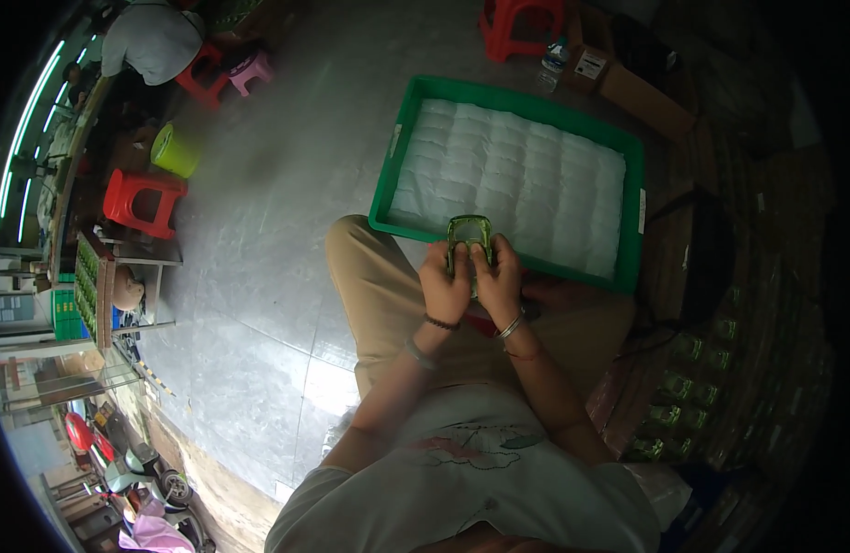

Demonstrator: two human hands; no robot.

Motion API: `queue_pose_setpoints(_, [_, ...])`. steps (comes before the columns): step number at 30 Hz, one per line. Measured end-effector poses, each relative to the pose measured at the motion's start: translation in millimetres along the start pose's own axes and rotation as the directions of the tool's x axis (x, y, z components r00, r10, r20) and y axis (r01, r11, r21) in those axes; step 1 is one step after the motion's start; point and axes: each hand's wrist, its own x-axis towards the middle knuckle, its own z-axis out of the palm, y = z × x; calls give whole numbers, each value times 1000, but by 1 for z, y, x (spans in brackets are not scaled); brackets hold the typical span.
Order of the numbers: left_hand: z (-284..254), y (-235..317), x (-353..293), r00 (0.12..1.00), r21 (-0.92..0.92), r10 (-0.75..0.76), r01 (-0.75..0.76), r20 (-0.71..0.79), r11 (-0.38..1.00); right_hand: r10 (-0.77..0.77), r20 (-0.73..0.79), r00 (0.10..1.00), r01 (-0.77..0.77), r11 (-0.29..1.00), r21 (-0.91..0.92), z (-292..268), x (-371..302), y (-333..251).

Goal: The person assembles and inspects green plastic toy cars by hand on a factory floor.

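Note:
A green, frame-shaped part with rounded corners and an opening in its middle (469, 221) is held up between my two hands, over my lap. My left hand (443, 284) grips its left side, the thumb pressed against it. On its other side my right hand (497, 281) holds on in the same way, thumb beside thumb. The lower end of the part is mostly covered by my fingers. Just beyond my hands lies a large green tray (381, 198), lined with rows of white, quilted-looking wrapping (513, 166).
Several similar green parts (678, 387) stand in rows at my right. Cardboard boxes (646, 88), a plastic bottle (552, 63) and a red stool (522, 32) are beyond the tray. Leftward are another red stool (139, 198), a yellow-green bucket (173, 150) and a person in a light shirt (153, 41).

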Motion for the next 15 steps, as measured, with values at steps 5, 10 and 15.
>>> queue_pose_setpoints(5, [-1,-6,-1,999,-125,-49,50,15,991,58,-24,998,-55,993,106,3,-5,-8])
queue_pose_setpoints(10, [-4,-1,-1,1000,-161,-14,17,21,987,-97,-8,995,96,994,-53,3,-6,-10])
queue_pose_setpoints(15, [1,-3,0,997,-8,55,-55,61,998,-96,-37,995,89,981,-171,-2,-5,-15])
